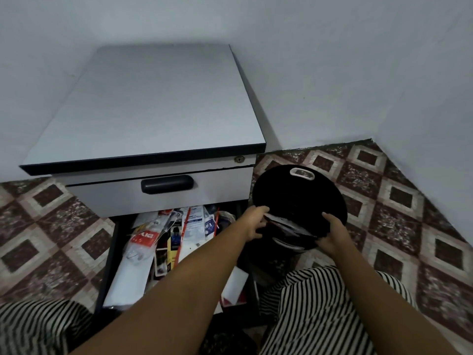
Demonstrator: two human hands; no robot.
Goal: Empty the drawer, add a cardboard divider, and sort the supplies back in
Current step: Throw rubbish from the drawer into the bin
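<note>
The lower drawer (106, 272) of a grey cabinet (153, 103) is pulled out toward me and is crammed with supplies (163, 237): plastic packets, papers, a red-labelled bag and thin orange sticks. Just right of the drawer, over the floor, both hands hold a black round bag (297, 196) with a white handle cutout. My left hand (254, 222) grips its left edge, where white papers show inside the opening. My right hand (332, 234) grips its lower right edge.
The upper drawer (158, 190) with its black handle is closed. White walls form a corner behind and to the right. Patterned brown tile floor (396, 201) spreads on both sides. My striped-trousered knees (320, 303) sit at the bottom.
</note>
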